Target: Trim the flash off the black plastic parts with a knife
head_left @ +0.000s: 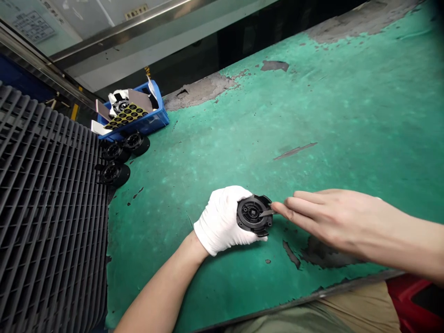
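My left hand, in a white glove, is wrapped round a round black plastic part. The part's ringed face, with a small square at its middle, is turned up toward me. My bare right hand comes in from the right with its fingers pressed together. Pinched in it is a thin grey pointed tool, whose tip lies over the middle of the black part. Most of the tool is hidden by the fingers, so its exact kind does not show.
A blue bin at the back left holds boards, white pieces and a yellow sheet of round black stickers. In front stand three black round housings. Dark ribbed racks line the left edge of the worn green tabletop.
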A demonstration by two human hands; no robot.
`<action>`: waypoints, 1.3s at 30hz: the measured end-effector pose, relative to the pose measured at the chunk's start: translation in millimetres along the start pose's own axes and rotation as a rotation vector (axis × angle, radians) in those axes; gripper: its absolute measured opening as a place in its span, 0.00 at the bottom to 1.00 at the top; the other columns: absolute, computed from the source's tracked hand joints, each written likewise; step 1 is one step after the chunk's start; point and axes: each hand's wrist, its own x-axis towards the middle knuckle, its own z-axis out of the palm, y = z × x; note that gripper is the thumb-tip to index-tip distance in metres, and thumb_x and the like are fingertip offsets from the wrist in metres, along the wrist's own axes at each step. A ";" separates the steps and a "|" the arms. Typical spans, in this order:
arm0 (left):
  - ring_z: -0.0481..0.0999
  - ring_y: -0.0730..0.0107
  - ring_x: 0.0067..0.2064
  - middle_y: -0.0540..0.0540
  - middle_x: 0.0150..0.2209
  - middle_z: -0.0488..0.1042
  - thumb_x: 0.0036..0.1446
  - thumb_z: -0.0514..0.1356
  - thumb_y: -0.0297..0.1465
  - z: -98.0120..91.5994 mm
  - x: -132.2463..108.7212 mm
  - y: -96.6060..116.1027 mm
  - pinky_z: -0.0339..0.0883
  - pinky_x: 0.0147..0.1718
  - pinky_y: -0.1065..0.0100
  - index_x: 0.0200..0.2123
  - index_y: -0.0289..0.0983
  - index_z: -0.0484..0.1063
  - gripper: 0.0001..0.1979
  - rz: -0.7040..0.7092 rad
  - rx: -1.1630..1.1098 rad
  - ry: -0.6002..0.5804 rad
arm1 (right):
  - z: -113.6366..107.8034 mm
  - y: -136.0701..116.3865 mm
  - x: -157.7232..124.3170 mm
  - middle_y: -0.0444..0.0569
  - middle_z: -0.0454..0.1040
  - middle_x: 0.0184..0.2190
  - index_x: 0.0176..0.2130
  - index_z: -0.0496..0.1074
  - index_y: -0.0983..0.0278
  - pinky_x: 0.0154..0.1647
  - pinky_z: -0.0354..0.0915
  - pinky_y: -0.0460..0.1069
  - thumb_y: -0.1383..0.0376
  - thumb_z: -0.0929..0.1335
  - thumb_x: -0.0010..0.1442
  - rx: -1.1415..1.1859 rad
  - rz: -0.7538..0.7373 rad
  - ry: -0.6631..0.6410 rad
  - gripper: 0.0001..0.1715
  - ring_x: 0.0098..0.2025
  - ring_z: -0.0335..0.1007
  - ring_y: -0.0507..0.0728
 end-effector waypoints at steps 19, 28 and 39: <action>0.95 0.38 0.56 0.39 0.53 0.92 0.50 0.91 0.64 0.7 0.6 0.1 0.92 0.60 0.43 0.58 0.45 0.90 0.43 0.016 0.020 0.018 | 2.9 51.2 11.7 0.48 0.84 0.45 0.73 0.82 0.64 0.45 0.78 0.56 0.77 0.65 0.82 0.076 -0.219 -0.140 0.30 0.44 0.77 0.61; 0.95 0.38 0.54 0.38 0.52 0.93 0.49 0.92 0.60 -3.3 2.1 5.4 0.91 0.59 0.45 0.56 0.44 0.92 0.40 0.010 0.018 -0.001 | 1.6 1.9 -4.9 0.50 0.82 0.45 0.76 0.76 0.74 0.46 0.76 0.55 0.84 0.65 0.75 0.062 0.048 -0.034 0.36 0.43 0.79 0.61; 0.95 0.39 0.54 0.39 0.50 0.93 0.53 0.89 0.63 -3.4 4.0 5.7 0.91 0.59 0.45 0.55 0.44 0.93 0.37 0.003 -0.038 0.004 | -0.2 -49.3 -2.5 0.45 0.77 0.38 0.71 0.75 0.75 0.37 0.71 0.54 0.85 0.65 0.76 -0.037 0.256 0.027 0.30 0.36 0.76 0.58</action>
